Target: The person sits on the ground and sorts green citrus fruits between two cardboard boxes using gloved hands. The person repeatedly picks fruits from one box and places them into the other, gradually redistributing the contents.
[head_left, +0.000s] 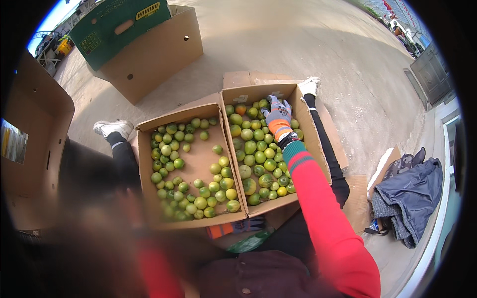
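My right hand (pixel 278 115), in a grey and orange glove, reaches into the far end of the right-hand cardboard box (pixel 314 144). Its fingers look spread and point down at the green tomatoes (pixel 259 157); the fingertips are partly hidden. One tomato near the hand is orange (pixel 240 109). In the left-hand box (pixel 191 146), more green tomatoes (pixel 200 202) lie around a bare patch of cardboard. My left hand (pixel 133 208) is a smeared shape at the near left corner of that box, its fingers unreadable.
A loose orange and grey glove (pixel 233 227) lies by the boxes' near edge. Large cartons stand at the far left (pixel 149 54) and left (pixel 37 149). My legs stretch either side of the boxes, ending in white shoes (pixel 113 128). Dark clothing (pixel 410 198) lies at right.
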### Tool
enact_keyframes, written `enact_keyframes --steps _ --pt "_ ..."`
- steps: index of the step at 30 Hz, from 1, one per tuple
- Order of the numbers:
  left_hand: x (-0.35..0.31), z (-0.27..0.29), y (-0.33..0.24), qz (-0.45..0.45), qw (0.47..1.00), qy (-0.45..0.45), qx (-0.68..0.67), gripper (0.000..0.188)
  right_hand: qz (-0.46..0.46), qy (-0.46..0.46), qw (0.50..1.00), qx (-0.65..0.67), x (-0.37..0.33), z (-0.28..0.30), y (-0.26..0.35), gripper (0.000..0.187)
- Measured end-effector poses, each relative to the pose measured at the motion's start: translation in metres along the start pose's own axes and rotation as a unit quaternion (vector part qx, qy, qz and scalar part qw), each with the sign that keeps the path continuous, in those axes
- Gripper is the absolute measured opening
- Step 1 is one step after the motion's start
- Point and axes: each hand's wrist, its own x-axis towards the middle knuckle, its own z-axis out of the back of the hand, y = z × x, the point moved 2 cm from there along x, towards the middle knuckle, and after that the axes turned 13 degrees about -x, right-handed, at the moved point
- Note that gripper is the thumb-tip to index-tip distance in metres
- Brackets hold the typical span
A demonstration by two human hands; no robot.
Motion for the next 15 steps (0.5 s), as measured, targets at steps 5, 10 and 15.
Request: enact_keyframes --steps 5,10,15 --pt "0.007 0.002 0.014 -0.005 1.000 -0.008 0.015 0.062 0.050 -0.078 0.980 -0.177 0.000 -0.017 0.002 0.039" --pt "0.001 0.008 0.002 -0.034 0.999 0.007 0.030 0.060 0.025 -0.012 0.966 -0.257 0.016 -0.002 0.017 0.026" --pt "0.006 -0.005 0.002 -0.016 1.000 0.007 0.025 0.060 0.055 0.086 0.993 -0.063 0.019 0.014 -0.003 0.042"
